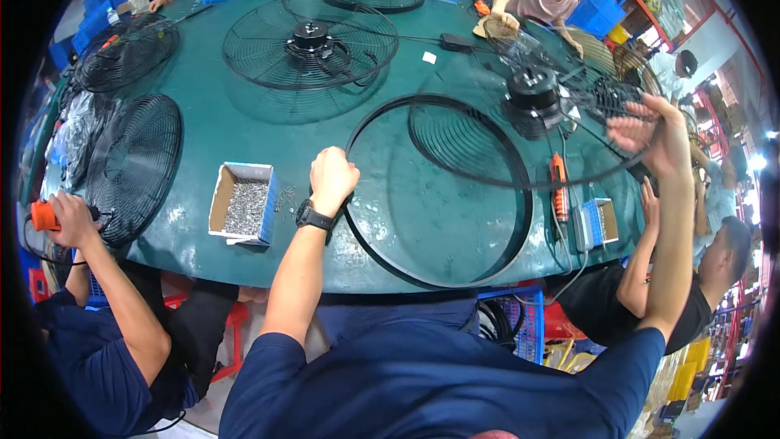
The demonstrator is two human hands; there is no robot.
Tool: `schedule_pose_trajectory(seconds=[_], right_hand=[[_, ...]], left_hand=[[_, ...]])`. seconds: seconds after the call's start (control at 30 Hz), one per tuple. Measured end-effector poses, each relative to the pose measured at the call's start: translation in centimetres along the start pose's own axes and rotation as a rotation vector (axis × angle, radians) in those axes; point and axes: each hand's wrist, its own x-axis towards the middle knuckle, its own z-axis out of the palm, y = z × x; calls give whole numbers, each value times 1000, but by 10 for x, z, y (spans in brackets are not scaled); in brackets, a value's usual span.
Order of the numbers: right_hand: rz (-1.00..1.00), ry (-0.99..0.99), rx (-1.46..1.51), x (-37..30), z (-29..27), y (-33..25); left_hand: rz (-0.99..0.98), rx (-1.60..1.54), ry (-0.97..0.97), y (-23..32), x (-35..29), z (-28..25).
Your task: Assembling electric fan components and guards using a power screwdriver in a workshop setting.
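My left hand (pixel 333 176), with a dark watch on the wrist, is closed at the left edge of a plain black ring (pixel 435 280) that lies on the green table. The fingers seem to grip the ring's rim, though their tips are hidden. At the right, my right hand (pixel 650 134) is raised by the near rim of a black wire fan guard with a motor (pixel 532 88) at its centre. Its fingers are slightly bent and apart, and motion blurs them. Part of the guard overlaps the ring in view, and its wires are smeared.
A box of small screws (pixel 248 203) stands left of my left arm. An orange electric screwdriver (pixel 558 187) and a small blue box (pixel 601 222) lie at right. Another fan guard with motor (pixel 309 36) sits behind. Co-workers surround the table; one at left holds an orange tool (pixel 45 215).
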Motion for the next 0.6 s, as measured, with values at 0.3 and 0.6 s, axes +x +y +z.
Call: schedule_pose_trajectory(seconds=[0.3,0.6], right_hand=[[105,103,-242,-63,-10,4],[-31,-64,-475,-55,-8,7]], left_hand=[[117,151,46,25,-21,-9],[1046,-699,-713,157,-110,-65]])
